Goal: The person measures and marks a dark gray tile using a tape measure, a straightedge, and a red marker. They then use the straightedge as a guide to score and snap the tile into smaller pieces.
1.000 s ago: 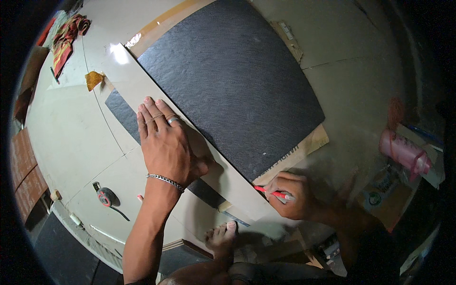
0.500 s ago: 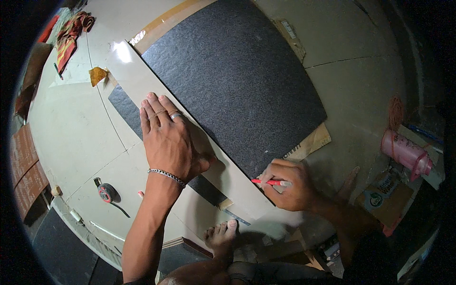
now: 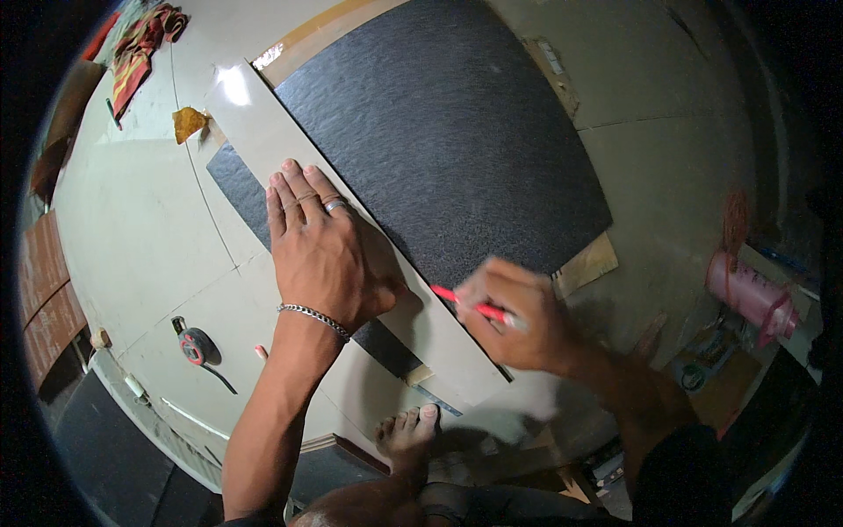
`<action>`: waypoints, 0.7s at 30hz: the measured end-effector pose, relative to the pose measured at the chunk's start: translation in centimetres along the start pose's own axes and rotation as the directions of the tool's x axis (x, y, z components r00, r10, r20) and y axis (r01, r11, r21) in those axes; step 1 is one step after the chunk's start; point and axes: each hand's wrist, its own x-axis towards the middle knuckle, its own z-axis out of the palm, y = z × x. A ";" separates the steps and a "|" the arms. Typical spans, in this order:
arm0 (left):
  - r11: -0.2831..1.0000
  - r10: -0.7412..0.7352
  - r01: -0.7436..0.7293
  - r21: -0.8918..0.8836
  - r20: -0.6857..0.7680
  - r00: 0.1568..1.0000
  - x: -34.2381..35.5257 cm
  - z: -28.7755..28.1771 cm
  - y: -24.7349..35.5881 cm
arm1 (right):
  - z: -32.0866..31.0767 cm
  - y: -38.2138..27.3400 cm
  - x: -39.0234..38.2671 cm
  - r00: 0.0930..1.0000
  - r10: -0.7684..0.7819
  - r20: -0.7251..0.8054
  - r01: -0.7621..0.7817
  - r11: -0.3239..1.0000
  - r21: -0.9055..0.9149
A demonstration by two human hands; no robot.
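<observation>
My left hand (image 3: 318, 255) lies flat, fingers stretched out, on a long pale strip (image 3: 255, 119) with a straight edge. Under the strip is a large dark, textured sheet (image 3: 439, 132). A narrow dark part (image 3: 233, 183) of the same look shows on the strip's left side. My right hand (image 3: 527, 321) is closed around a red pen (image 3: 446, 293). The pen's tip is at the strip's right edge, where it meets the dark surface. Motion blurs the right hand slightly.
A tape measure (image 3: 194, 346) lies on the pale tiled floor at left. Near the strip's far end is an orange-brown scrap (image 3: 187, 125). A striped cloth (image 3: 145, 61) lies far left, a pink bottle-shaped container (image 3: 751, 294) at right. My bare foot (image 3: 408, 439) is near the strip's close end.
My right hand has moved the red pen up and to the left along the strip's edge. My left hand stays pressed on the strip; the whole view has shifted slightly.
</observation>
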 end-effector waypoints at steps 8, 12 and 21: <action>0.996 0.009 0.006 0.088 -0.165 0.986 0.9 1.0 0.0 | -1.0 -0.6 -4.3 0.981 0.159 0.111 -0.156 0.987 -0.035; 1.000 0.004 -0.006 -0.022 -0.086 0.996 0.2 1.4 -0.3 | -0.5 -0.4 -0.1 0.965 0.216 0.148 -0.214 0.976 -0.028; 1.000 -0.005 0.009 0.029 -0.151 0.989 0.5 1.8 -0.1 | 1.9 0.2 10.9 0.996 -0.035 -0.079 0.037 0.999 0.019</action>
